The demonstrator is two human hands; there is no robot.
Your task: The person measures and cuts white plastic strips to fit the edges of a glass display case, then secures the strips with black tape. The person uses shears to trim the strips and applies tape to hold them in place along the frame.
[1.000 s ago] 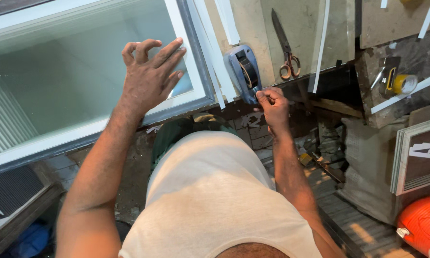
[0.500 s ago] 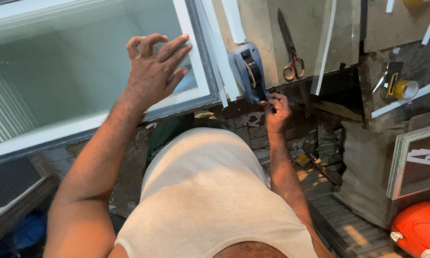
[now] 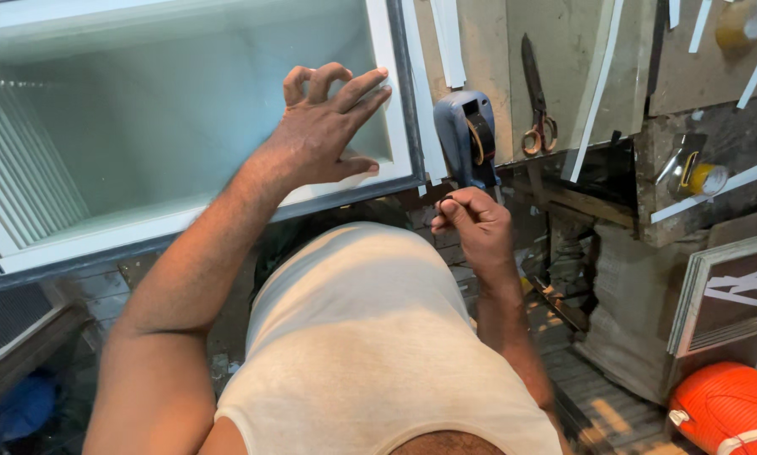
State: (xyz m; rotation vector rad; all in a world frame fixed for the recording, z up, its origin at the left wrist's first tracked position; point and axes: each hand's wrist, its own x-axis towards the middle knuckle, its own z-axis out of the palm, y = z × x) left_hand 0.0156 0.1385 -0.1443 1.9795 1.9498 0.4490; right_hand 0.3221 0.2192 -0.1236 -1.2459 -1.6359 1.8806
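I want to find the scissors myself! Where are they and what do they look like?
Start at the big white-framed glass panel under the left hand. Go right past the grey tape dispenser. The scissors lie there, blades pointing away, the only thing with orange loop handles.

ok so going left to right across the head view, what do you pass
white framed glass panel → left hand → grey tape dispenser → scissors → yellow tape roll → orange coil at bottom right
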